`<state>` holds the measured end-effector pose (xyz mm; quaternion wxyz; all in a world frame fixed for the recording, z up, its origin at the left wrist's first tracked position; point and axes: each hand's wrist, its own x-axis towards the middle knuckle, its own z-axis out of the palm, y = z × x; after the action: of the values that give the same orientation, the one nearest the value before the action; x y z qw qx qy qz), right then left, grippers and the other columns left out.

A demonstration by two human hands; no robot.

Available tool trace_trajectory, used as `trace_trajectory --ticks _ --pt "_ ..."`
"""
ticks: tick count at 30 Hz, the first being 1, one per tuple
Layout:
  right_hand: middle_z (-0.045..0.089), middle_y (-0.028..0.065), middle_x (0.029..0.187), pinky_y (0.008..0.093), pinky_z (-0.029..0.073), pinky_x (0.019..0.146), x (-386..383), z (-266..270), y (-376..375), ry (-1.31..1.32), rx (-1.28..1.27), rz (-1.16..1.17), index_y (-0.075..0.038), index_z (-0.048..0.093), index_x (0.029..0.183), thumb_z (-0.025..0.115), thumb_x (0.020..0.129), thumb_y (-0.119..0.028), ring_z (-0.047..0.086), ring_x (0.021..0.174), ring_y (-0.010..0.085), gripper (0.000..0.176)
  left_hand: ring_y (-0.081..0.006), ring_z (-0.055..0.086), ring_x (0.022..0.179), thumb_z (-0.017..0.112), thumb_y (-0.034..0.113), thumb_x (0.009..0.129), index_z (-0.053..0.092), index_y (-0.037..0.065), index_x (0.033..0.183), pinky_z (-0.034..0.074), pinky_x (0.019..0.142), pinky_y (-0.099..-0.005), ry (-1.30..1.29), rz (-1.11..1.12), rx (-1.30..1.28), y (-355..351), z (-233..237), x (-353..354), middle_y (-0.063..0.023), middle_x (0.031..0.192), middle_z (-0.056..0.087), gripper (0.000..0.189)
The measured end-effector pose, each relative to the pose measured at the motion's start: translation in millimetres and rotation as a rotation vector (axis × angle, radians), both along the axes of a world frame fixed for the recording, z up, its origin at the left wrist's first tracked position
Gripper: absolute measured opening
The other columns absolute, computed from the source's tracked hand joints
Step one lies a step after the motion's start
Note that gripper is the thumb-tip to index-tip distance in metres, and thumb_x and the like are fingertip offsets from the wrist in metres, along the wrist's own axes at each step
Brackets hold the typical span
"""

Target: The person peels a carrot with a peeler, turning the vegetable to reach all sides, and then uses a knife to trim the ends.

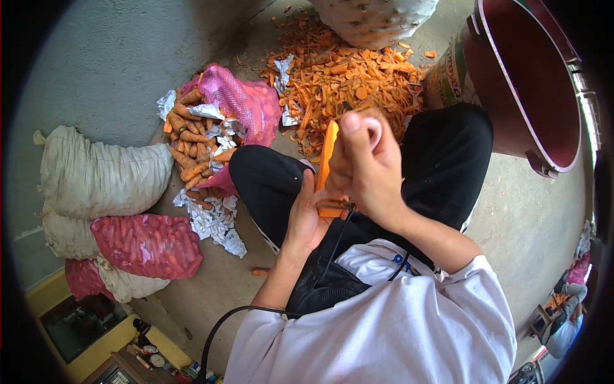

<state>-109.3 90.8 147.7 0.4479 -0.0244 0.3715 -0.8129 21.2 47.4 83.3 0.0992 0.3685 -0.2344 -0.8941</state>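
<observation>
A partly peeled carrot (327, 157) stands lengthwise between my two hands, over my lap. My left hand (302, 217) is closed round its near end. Curled round a peeler (336, 204), my right hand (373, 169) hides most of the tool. The peeler's metal head lies against the lower part of the carrot, and a pale loop of its handle shows by the right thumb. Beyond my knees, orange peelings (358, 77) cover the floor in a broad heap.
Unpeeled carrots (192, 144) spill from a pink mesh bag (240, 105) among crumpled paper (214, 221). White sacks (105, 173) and a red mesh sack (147, 246) stand left. A maroon tub (531, 77) is at upper right, a full sack (377, 19) at the top. A black cable crosses my lap.
</observation>
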Motion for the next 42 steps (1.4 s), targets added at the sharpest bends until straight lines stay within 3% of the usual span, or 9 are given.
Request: trace_trajectory --ticks 12,21,23,25,29,32,35,37,42 --pt "0.036 -0.0027 0.054 0.0252 0.042 0.034 -152.2 -86.6 -60.9 0.443 0.168 -0.528 -0.009 0.037 0.08 0.05 0.095 -0.033 0.037 0.038 0.007 0.03 -0.0152 0.057 0.06 0.028 0.042 0.1 0.049 -0.001 0.113 0.048 0.057 -0.0258 -0.061 -0.21 -0.326 4.3 6.1 9.8 -0.0114 0.073 0.059 0.05" --pt "0.046 -0.0001 0.072 0.0219 0.043 0.046 -104.5 -94.5 -49.3 0.431 0.241 0.133 -0.007 0.042 0.1 0.05 0.093 -0.04 0.045 0.052 0.0058 0.034 -0.0165 0.059 0.08 0.052 0.027 0.094 0.041 0.003 0.119 0.052 0.064 -0.0293 -0.085 -0.201 -0.453 -22.1 -18.6 -10.7 -0.0094 0.097 0.055 0.037" --pt "0.047 0.0016 0.074 0.0244 0.045 0.054 -101.6 -106.2 -49.7 0.649 0.28 0.463 -0.006 0.047 0.099 0.049 0.094 -0.038 0.048 0.058 0.009 0.032 -0.0169 0.059 0.081 0.056 0.02 0.091 0.041 0.003 0.116 0.052 0.066 -0.0296 -0.129 -0.2 -0.402 -33.0 -33.7 -19.0 -0.0091 0.097 0.055 0.034" --pt "0.05 0.0033 0.079 0.026 0.045 0.054 -123.6 -171.4 -65.5 1.352 0.336 0.215 -0.004 0.049 0.106 0.05 0.095 -0.033 0.05 0.062 0.0104 0.031 -0.0172 0.06 0.081 0.059 0.012 0.088 0.041 0.003 0.113 0.052 0.069 -0.0291 -0.178 -0.173 -0.411 -47.9 -45.4 -30.1 -0.0091 0.094 0.056 0.032" --pt "0.053 0.0057 0.072 0.0271 0.045 0.052 -165.6 -263.3 -78.4 0.844 1.013 0.058 0.001 0.05 0.102 0.048 0.094 -0.038 0.054 0.059 0.0121 0.04 -0.015 0.061 0.074 0.064 0.016 0.086 0.044 0.003 0.109 0.05 0.061 -0.0267 -0.302 -0.235 -0.737 -77.3 -94.0 -40.8 -0.0076 0.088 0.057 0.033" --pt "0.052 0.0039 0.066 0.0269 0.043 0.048 -173.1 -303.2 -73.9 0.35 0.751 -0.128 0.001 0.05 0.102 0.049 0.092 -0.044 0.055 0.056 0.0129 0.046 -0.0218 0.063 0.065 0.065 0.027 0.085 0.047 0.001 0.101 0.048 0.056 -0.0312 -0.554 -0.291 -1.02 -87.6 -122.0 -46.3 -0.0108 0.079 0.059 0.035" --pt "0.051 0.003 0.064 0.0264 0.044 0.046 -172.5 -318.2 -60.2 0.321 0.874 0.145 0.001 0.05 0.104 0.051 0.09 -0.047 0.053 0.053 0.0121 0.051 -0.0352 0.062 0.066 0.064 0.035 0.086 0.047 -0.001 0.098 0.047 0.057 -0.0393 -0.684 -0.489 -1.249 -84.4 -110.1 -58.7 -0.0187 0.073 0.059 0.041" --pt "0.056 0.0084 0.068 0.0368 0.048 0.053 -156.0 -422.1 -40.0 0.879 1.326 0.177 0.004 0.05 0.107 0.058 0.085 -0.043 0.057 0.055 0.0264 0.053 -0.0443 0.059 0.08 0.06 0.031 0.083 0.047 0.002 0.101 0.046 0.065 -0.0492 -0.706 -0.545 -1.248 -84.9 -117.1 -63.0 -0.0252 0.086 0.061 0.036" --pt "0.057 0.017 0.1 0.0436 0.047 0.079 -92.9 -385.3 -18.8 1.413 1.42 0.447 0.003 0.047 0.108 0.06 0.084 -0.03 0.058 0.092 0.0365 0.043 -0.0416 0.06 0.08 0.058 0.023 0.079 0.047 0.004 0.107 0.047 0.067 -0.0498 -0.802 -0.681 -1.355 -80.9 -128.2 -66.1 -0.0231 0.088 0.062 0.036"
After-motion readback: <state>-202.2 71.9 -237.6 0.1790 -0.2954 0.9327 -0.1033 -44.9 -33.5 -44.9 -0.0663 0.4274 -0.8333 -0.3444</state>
